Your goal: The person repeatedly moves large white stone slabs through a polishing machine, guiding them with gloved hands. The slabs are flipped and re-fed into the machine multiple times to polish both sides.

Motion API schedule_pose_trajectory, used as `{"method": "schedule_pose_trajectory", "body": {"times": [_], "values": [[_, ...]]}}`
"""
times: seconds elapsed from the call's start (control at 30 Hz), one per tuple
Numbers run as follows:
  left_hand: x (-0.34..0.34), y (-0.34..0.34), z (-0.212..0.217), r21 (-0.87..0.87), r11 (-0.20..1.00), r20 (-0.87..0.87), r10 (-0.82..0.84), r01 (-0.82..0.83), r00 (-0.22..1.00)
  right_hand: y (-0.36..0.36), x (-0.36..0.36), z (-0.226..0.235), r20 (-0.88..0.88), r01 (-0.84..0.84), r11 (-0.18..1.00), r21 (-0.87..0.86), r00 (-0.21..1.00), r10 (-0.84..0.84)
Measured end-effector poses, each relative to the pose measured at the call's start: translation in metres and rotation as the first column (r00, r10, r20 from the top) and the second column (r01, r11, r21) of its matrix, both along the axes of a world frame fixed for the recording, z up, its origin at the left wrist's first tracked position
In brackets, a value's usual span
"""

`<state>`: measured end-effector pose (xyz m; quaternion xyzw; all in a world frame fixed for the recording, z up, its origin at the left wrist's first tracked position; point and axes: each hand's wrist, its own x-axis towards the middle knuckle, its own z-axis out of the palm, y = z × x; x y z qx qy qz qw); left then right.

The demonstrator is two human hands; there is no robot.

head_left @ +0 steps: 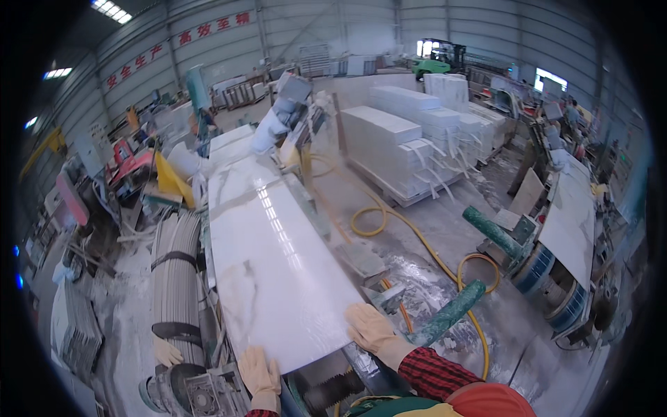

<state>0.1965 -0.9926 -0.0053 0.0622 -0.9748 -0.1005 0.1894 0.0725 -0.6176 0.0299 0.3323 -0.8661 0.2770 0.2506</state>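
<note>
A long white stone slab (278,250) with grey veining lies lengthwise on a machine bed, its near end in front of me. My left hand (260,375), in a cream glove, rests at the slab's near left corner with its fingers stretched forward. At the near right corner, my right hand (376,332), gloved alike, lies over the slab's edge with its fingers extended. Neither hand visibly wraps round anything. Rollers and a dark threaded shaft (333,390) show below the near edge. Another slab (236,184) adjoins the far end.
To the left stands a strapped stack of thin strips (174,278); a loose glove (167,352) lies by its near end. Green rollers (451,313) jut out on the right. A yellow hose (417,236) winds across the wet floor. White block stacks (382,132) and a green forklift (438,59) are beyond.
</note>
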Motion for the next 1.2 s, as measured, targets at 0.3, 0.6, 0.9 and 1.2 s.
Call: {"method": "schedule_pose_trajectory", "body": {"times": [0.3, 0.6, 0.9, 1.2], "values": [[0.002, -0.002, -0.009, -0.051, 0.994, -0.139, -0.099, 0.092, 0.985, -0.007, -0.01, 0.003, -0.242, -0.027, 0.992, 0.125, 0.969, 0.057], [0.012, -0.004, -0.013, -0.08, 0.995, -0.069, -0.06, 0.054, 0.996, -0.018, 0.0, 0.017, -0.135, 0.062, 0.997, -0.04, 0.989, -0.067], [0.016, 0.005, -0.004, -0.019, 1.0, 0.008, 0.005, -0.005, 1.0, -0.017, 0.007, 0.018, -0.149, 0.074, 0.997, -0.024, 0.986, -0.077], [0.023, 0.009, -0.003, -0.003, 1.0, 0.02, -0.002, 0.002, 1.0, -0.014, 0.011, 0.018, -0.158, 0.058, 0.997, -0.041, 0.985, -0.064]]}}
